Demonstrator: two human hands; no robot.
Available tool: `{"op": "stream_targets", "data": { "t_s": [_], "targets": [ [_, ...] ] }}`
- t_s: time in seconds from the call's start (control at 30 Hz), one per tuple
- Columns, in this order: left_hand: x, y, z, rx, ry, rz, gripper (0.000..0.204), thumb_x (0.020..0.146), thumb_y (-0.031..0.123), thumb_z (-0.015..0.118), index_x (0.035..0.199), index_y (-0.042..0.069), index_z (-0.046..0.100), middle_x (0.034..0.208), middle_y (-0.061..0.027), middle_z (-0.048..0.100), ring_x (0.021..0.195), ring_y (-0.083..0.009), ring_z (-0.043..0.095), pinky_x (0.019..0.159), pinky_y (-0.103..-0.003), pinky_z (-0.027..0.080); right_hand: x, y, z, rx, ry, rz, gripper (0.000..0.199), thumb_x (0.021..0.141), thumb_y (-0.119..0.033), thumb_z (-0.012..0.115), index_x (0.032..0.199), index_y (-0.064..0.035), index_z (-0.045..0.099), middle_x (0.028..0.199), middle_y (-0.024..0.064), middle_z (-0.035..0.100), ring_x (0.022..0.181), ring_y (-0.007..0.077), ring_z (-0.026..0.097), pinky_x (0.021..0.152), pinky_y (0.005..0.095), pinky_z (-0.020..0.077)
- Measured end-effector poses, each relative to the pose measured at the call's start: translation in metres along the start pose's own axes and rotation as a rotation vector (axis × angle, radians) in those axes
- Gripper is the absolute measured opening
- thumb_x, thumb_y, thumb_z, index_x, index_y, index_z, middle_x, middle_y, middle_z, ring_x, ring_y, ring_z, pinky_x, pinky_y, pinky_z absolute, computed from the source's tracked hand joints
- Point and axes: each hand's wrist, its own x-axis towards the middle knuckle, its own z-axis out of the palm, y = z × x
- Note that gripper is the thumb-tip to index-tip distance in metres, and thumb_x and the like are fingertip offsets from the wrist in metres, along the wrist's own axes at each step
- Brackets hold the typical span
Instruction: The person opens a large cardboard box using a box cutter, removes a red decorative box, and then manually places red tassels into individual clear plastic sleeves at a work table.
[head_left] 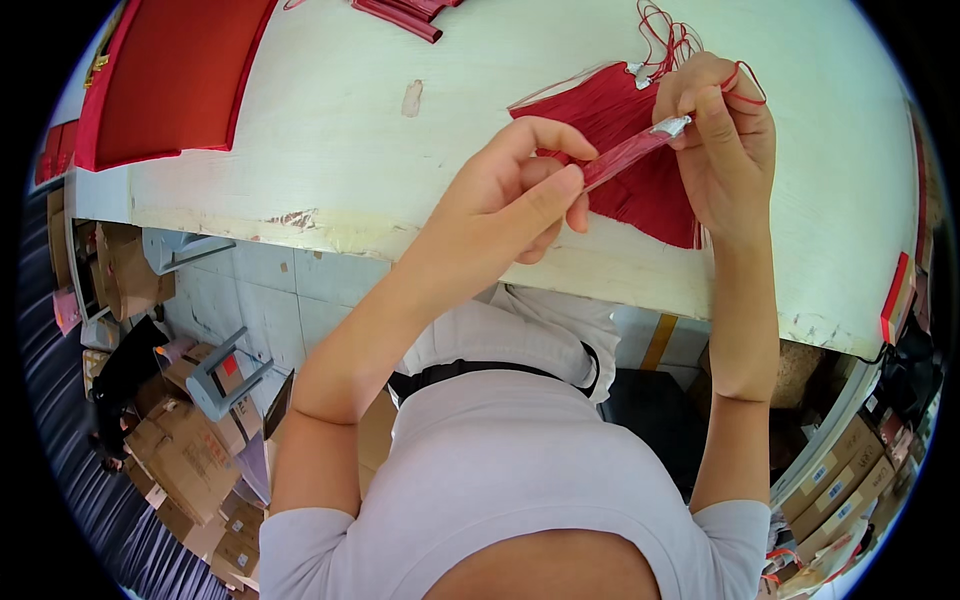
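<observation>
Between my hands stretches a red tassel (628, 158) in a clear plastic sleeve, with a silver cap at its upper end. My left hand (525, 190) pinches the sleeved lower part between thumb and fingers. At the capped end, my right hand (722, 130) is closed on the tassel, and a red cord loop shows beside its fingers. Beneath both hands lies a pile of red tassels (650, 205), fanned out on the white table (440, 150). Their silver caps and thin red cords bunch together at the far side, partly behind my right hand.
A red open box (180, 80) stands at the table's far left. Several dark red rolled strips (400, 18) lie at the far edge. Cardboard boxes (185, 460) and grey stools (222, 380) are on the floor at left; more cartons (835, 480) sit at lower right.
</observation>
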Motion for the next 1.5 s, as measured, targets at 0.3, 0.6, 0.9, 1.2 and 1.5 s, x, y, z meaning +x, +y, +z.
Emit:
{"op": "stream_targets", "data": {
  "t_s": [0.3,0.6,0.9,1.2,1.5],
  "targets": [
    [-0.016,-0.006,-0.016,-0.083,0.159,0.018,0.025,0.084,0.004,0.05,0.108,-0.002,0.048,0.095,-0.016,0.06,0.074,-0.0139,0.06,0.065,-0.022,0.049,0.003,-0.002,-0.008,0.059,-0.011,-0.038,0.015,0.089,-0.015,0.049,0.083,-0.0017,0.054,0.077,0.0016,0.053,0.062,0.0054,0.044,0.055,0.0168,0.0369],
    [-0.026,-0.003,-0.002,0.066,0.212,0.185,0.033,0.076,-0.011,0.047,0.107,-0.001,0.043,0.098,-0.0181,0.058,0.085,-0.0211,0.062,0.077,-0.026,0.05,0.002,0.001,-0.011,0.078,0.006,-0.026,0.015,0.089,-0.015,0.049,0.084,-0.0022,0.056,0.079,0.0026,0.055,0.062,0.0048,0.045,0.056,0.0165,0.0393],
    [-0.028,-0.007,-0.006,0.014,0.231,0.15,0.026,0.078,-0.006,0.048,0.104,-0.003,0.046,0.097,-0.016,0.058,0.085,-0.0236,0.062,0.076,-0.027,0.051,0.002,0.002,-0.012,0.072,0.008,-0.044,0.015,0.089,-0.014,0.048,0.084,-0.0024,0.056,0.08,0.0027,0.055,0.061,0.0048,0.045,0.056,0.0166,0.0392],
    [-0.027,-0.01,-0.007,0.01,0.236,0.154,0.022,0.077,-0.007,0.049,0.099,-0.005,0.05,0.095,-0.0156,0.058,0.084,-0.0239,0.062,0.074,-0.027,0.052,0.002,0.003,-0.011,0.019,0.03,-0.018,0.016,0.089,-0.016,0.049,0.083,-0.0028,0.055,0.077,0.0013,0.055,0.059,0.0039,0.044,0.054,0.0155,0.0361],
    [-0.028,-0.007,-0.005,0.029,0.291,0.14,0.017,0.078,-0.006,0.049,0.094,-0.005,0.05,0.089,-0.0123,0.056,0.078,-0.0238,0.064,0.07,-0.026,0.054,0.002,0.003,-0.008,0.04,0.047,-0.009,0.014,0.089,-0.015,0.049,0.084,-0.0033,0.055,0.076,0.0011,0.055,0.059,0.0036,0.044,0.053,0.0162,0.0349]
  ]
}}
